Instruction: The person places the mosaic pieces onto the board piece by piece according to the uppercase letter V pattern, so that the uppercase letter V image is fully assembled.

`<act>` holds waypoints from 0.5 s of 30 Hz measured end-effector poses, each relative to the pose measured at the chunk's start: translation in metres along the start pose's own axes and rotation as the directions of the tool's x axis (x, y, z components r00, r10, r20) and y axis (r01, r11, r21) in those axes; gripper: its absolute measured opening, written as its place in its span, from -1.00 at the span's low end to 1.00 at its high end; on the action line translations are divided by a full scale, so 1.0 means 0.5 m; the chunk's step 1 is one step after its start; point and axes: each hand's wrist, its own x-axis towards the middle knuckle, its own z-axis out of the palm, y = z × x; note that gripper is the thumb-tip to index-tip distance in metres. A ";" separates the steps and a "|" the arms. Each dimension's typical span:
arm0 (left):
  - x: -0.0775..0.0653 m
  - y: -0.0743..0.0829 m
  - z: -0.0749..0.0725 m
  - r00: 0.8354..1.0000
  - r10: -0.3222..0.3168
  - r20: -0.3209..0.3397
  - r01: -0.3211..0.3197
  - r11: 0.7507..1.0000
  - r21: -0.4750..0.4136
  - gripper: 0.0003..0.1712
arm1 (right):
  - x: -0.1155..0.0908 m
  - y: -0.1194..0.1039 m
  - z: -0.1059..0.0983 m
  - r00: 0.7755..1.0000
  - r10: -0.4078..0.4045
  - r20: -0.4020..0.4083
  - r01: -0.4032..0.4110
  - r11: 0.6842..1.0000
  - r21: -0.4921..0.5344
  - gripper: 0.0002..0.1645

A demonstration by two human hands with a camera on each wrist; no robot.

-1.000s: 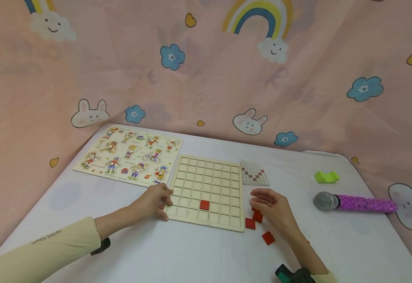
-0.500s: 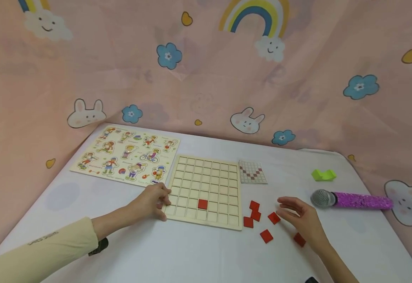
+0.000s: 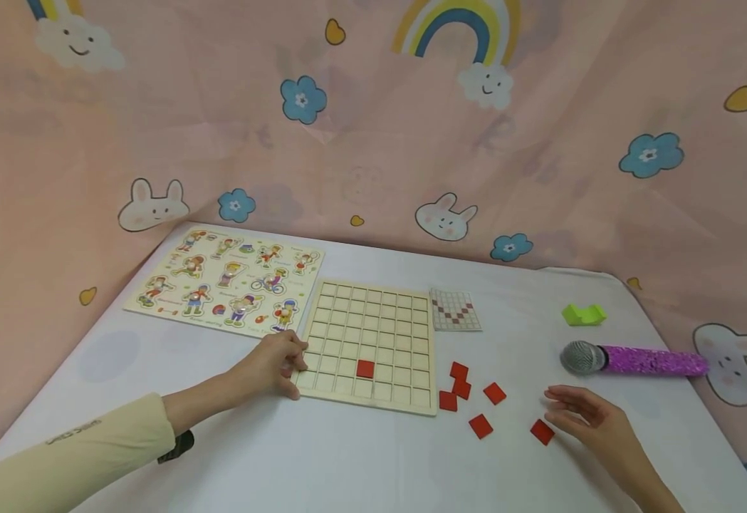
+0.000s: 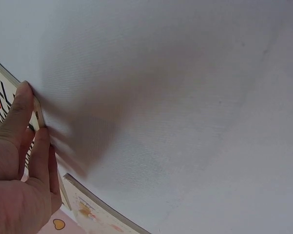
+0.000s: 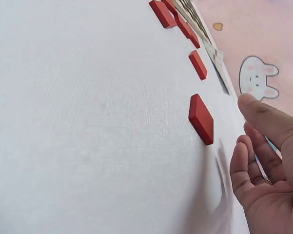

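A pale wooden grid board (image 3: 369, 328) lies flat, one red square tile (image 3: 365, 368) in a cell of its lower half. My left hand (image 3: 277, 363) holds the board's near left corner; in the left wrist view the thumb (image 4: 20, 105) and fingers (image 4: 40, 156) meet its edges. To the right of the board, several loose red tiles lie on the white table. Just beside the rightmost red tile (image 3: 542, 432), my right hand (image 3: 597, 427) hovers with relaxed fingers and holds nothing. That same red tile (image 5: 201, 119) shows apart from the fingertips in the right wrist view.
A small pattern card (image 3: 456, 311) with a red V of squares lies right of the board. Back left is a picture puzzle board (image 3: 226, 281). A purple microphone (image 3: 649, 360) and a green curved block (image 3: 583, 314) lie at the right. A pink curtain (image 3: 373, 142) hangs behind.
My right hand has moved right and toward me, from over the tile cluster to beside the rightmost tile, uncovering the other tiles. My left hand stays at the board's corner.
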 end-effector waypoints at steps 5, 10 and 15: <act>0.000 0.005 0.000 1.000 -0.012 0.002 0.012 1.000 0.009 -0.64 | -0.023 0.012 -0.001 0.996 0.082 -0.018 -0.082 0.996 -0.038 -0.30; 0.000 0.007 0.000 1.000 -0.022 0.005 0.022 1.000 0.015 -0.64 | -0.042 0.023 0.012 0.992 0.108 -0.058 -0.111 0.993 -0.049 -0.32; 0.000 0.005 0.001 1.000 -0.021 0.002 0.021 1.000 0.003 -0.64 | -0.050 0.025 0.025 0.990 0.098 -0.098 -0.099 0.995 -0.010 -0.34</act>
